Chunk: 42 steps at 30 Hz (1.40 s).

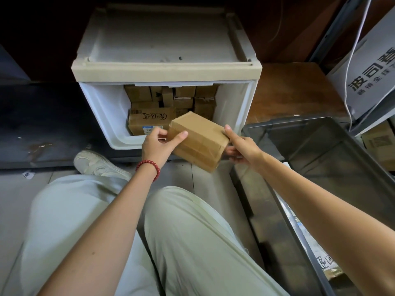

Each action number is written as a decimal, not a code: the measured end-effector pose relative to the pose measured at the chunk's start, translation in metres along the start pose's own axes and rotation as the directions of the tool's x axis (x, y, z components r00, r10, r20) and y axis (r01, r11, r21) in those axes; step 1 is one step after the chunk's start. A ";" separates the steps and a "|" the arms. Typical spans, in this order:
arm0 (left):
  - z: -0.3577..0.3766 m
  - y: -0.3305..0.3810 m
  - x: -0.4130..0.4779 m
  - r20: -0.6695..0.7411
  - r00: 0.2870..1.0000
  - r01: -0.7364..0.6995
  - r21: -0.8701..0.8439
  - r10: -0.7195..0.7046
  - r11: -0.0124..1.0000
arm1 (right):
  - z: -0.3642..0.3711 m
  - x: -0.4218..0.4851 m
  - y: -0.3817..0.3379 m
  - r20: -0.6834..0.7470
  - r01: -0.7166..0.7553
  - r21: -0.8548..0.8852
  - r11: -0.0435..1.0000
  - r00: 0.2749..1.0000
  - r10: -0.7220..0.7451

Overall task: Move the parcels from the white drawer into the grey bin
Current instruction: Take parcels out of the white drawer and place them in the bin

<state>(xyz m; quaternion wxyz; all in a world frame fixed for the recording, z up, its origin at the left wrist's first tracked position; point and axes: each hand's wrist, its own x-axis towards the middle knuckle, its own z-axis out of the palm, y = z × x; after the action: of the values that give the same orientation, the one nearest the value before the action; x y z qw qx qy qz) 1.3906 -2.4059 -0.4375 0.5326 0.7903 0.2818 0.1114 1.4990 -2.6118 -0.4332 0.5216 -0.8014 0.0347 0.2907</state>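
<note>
Fingers of the left hand (157,146) and right hand (239,146) clasp opposite ends of one brown parcel (198,139).

Both bare forearms reach forward. The left hand (159,146), red bead bracelet (149,165) on its wrist, and the right hand (241,147) grip opposite ends of one parcel (198,139), thumbs on top.
</note>
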 end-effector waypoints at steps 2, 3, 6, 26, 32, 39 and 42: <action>0.006 0.013 0.002 -0.051 0.999 -0.007 -0.005 0.007 1.000 | -0.006 -0.002 -0.004 0.067 0.030 0.045 0.999 0.997 -0.033; 0.009 0.020 0.003 -0.068 0.998 -0.018 -0.001 0.018 1.000 | -0.010 -0.005 -0.007 0.105 0.054 0.063 0.997 0.993 -0.060; 0.020 0.041 0.008 -0.071 0.994 -0.081 0.002 0.081 0.997 | -0.029 -0.017 -0.020 0.166 0.131 0.044 0.990 0.977 -0.136; 0.232 0.151 -0.038 0.537 0.770 -0.496 0.161 0.346 0.854 | -0.194 -0.082 0.104 -0.201 -0.088 0.290 0.953 0.968 0.151; 0.276 0.137 -0.035 0.619 0.717 -0.531 0.186 0.321 0.827 | -0.212 -0.066 0.150 -0.278 -0.046 0.393 0.918 0.946 0.166; 0.312 0.100 -0.018 0.699 0.692 -0.477 0.259 0.177 0.840 | -0.218 -0.037 0.180 -0.325 -0.032 0.452 0.892 0.925 0.198; 0.323 0.088 -0.005 0.737 0.663 -0.499 0.308 0.128 0.810 | -0.211 -0.027 0.188 -0.293 -0.095 0.493 0.865 0.918 0.267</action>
<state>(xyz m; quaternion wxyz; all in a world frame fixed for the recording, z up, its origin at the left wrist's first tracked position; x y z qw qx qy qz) 1.5689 -2.6840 -0.4889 0.3526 0.9181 -0.0629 -0.1699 1.4999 -2.8840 -0.5127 0.6547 -0.6831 0.2727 0.1742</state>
